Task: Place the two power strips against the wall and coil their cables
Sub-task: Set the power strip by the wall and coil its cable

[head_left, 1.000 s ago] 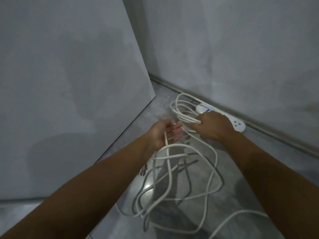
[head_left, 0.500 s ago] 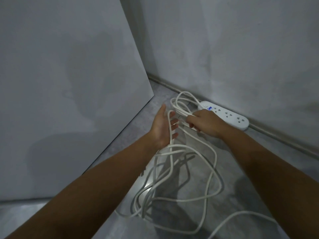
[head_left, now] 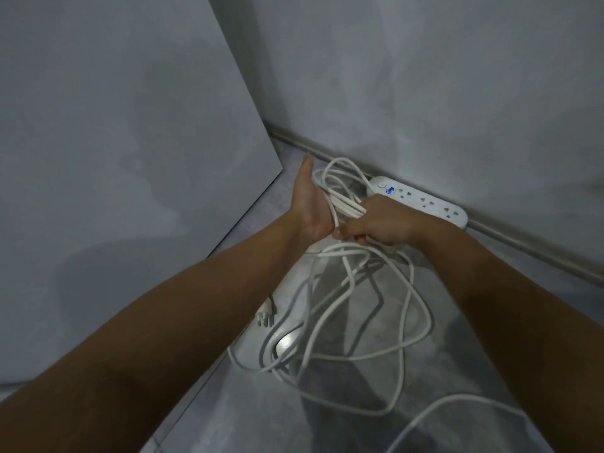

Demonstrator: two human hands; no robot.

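Head view, the only one.

- Left hand (head_left: pixel 309 204): fingers straight and together, pointing away from the body, palm turned toward the right hand. It is not curled on anything. Several turns of the white cable (head_left: pixel 341 204) lie across the palm.
- Right hand (head_left: pixel 376 223): fingers and thumb curled round a bundle of cable strands. The fingertips (head_left: pixel 343 231) touch the heel of the left palm, so the two hands meet.
- Past the left fingertips the turns stand up as a small loop, between the left hand and the strip.
- Power strip (head_left: pixel 421 201): white, flat on the floor (head_left: pixel 474 322), just beyond the right knuckles. Its long side lies along the baseboard (head_left: pixel 523 250) of the wall (head_left: pixel 425 93). A blue light (head_left: pixel 390 190) shows at the end nearer the left hand.
- Below both hands the remaining cable sprawls on the floor in loose, overlapping loops between the forearms.
- Plug (head_left: pixel 266 317): three pins, beside the left forearm, lying on a pale elongated shape (head_left: pixel 287 341) under the loops. Cannot tell whether that is the second strip.
- Another cable run (head_left: pixel 457 408) curves across the floor under the right forearm.
- Large grey panel (head_left: pixel 130 158) stands to the left of the left arm.
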